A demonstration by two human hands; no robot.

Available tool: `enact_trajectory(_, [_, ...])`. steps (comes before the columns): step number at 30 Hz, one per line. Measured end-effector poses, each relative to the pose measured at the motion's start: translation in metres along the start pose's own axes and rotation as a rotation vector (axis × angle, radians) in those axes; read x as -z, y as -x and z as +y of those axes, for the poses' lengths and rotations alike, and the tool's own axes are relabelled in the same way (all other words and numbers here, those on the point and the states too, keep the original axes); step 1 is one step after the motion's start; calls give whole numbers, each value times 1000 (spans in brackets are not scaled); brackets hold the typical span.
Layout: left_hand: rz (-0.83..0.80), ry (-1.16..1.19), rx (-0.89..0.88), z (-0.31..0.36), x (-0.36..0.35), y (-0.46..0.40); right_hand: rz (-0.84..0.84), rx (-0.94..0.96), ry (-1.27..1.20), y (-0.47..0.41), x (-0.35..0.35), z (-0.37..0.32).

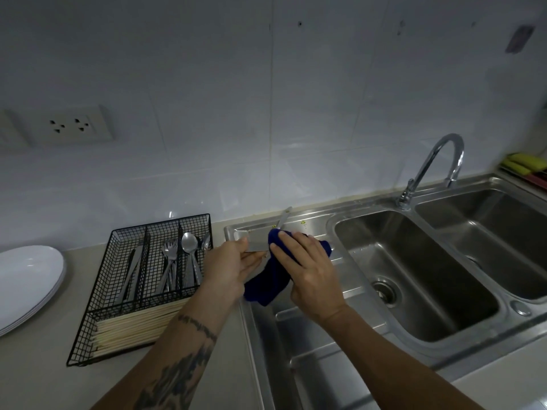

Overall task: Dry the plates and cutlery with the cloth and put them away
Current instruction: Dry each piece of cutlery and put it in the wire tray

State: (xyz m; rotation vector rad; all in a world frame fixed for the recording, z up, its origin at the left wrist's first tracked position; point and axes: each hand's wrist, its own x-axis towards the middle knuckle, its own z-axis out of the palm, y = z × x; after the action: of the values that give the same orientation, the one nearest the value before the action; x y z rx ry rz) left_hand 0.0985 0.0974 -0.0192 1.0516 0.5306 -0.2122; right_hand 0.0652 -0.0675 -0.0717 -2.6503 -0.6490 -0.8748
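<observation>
Both forearms enter from the bottom edge and meet at frame centre, above the draining board of the steel sink (296, 344). Left hand (233, 269): fingers curled, pinching one end of a flat metal utensil (257, 244); its type cannot be told, as the far end is wrapped. Right hand (307, 270): fingers curled over the dark blue cloth (268, 288), pressing it around the utensil; the loose end of the cloth hangs below the hands. Judgement: drying of this item is in progress.

Left of the hands, at lower centre-left, the black wire cutlery tray (88, 329) stands on the counter. Near compartment: pale chopsticks (133, 327). Far compartments: knives, forks (170, 261) and spoons (189, 255), apparently put away. At the left edge, stacked white plates (26, 285) rest on the counter; whether this is their final place cannot be told.

Beyond the hands, another piece of cutlery (283, 218) lies on the sink's back ledge, apparently not yet dried. Judgement: task well advanced; at least two items remain.
</observation>
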Motion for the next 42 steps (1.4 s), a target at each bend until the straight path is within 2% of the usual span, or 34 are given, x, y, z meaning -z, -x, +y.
enact_trajectory(5, [62,80,11,9,27,2,-98,49,47,8,-10,19])
enact_trajectory(10, [243,137,-88,35,81,-17,-84,-52,-9,-16,-29,21])
enact_trajectory(14, [337,229,-180,85,139,-34,-85,-133,-146,-34,-43,13])
enact_trajectory(19, [489,161,-361,163,195,-64,-106,-146,-216,-47,-53,6])
enact_trajectory(21, [486,148,-383,186,204,-79,-144,-166,-243,-44,-59,9])
enact_trajectory(26, [551,-197,-430,201,209,-119,-195,-234,-279,-30,-73,25])
enact_trajectory(29, [515,-359,-408,172,211,-145,-180,-273,-305,-28,-76,30])
enact_trajectory(32, [520,-628,-389,135,208,-162,-152,-289,-306,-33,-73,31])
enact_trajectory(38, [547,-1042,-372,98,192,-159,-58,-354,-336,-43,-63,46])
enact_trajectory(42, [547,-1140,-486,84,169,-141,-22,-420,-343,-33,-55,58])
